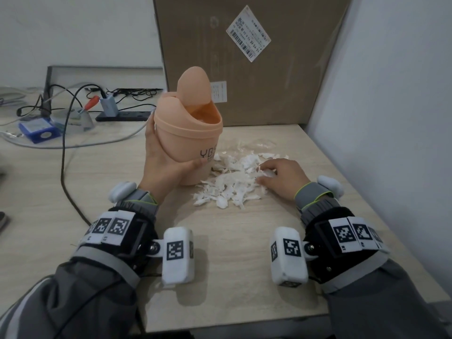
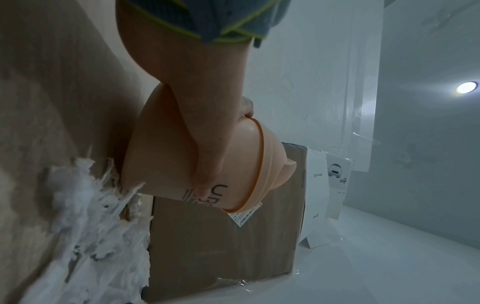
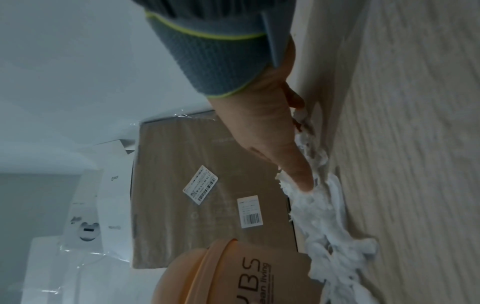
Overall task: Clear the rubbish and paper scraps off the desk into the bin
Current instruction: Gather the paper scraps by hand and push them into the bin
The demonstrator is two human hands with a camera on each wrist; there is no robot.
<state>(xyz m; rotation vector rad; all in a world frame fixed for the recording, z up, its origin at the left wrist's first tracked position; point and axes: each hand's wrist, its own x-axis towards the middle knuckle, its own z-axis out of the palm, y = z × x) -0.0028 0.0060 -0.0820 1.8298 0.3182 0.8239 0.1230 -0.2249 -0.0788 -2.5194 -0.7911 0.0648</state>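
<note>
A small peach swing-lid bin [image 1: 190, 138] stands tilted on the wooden desk [image 1: 232, 253], its flap [image 1: 194, 85] tipped up and its mouth showing. My left hand [image 1: 168, 165] grips the bin's body, thumb across the front and fingers round the far side; the left wrist view shows the same grip [image 2: 207, 133] on the bin [image 2: 166, 164]. A heap of white paper scraps [image 1: 232, 187] lies just right of the bin's base. My right hand [image 1: 267, 173] rests palm down on the heap's right side, its fingers curled into the scraps [image 3: 324, 226].
A large cardboard box [image 1: 244, 62] stands behind the bin against the back. A white wall [image 1: 391, 94] closes the right side. Cables [image 1: 64, 152], a blue box [image 1: 39, 129] and a power strip [image 1: 122, 116] lie at the left.
</note>
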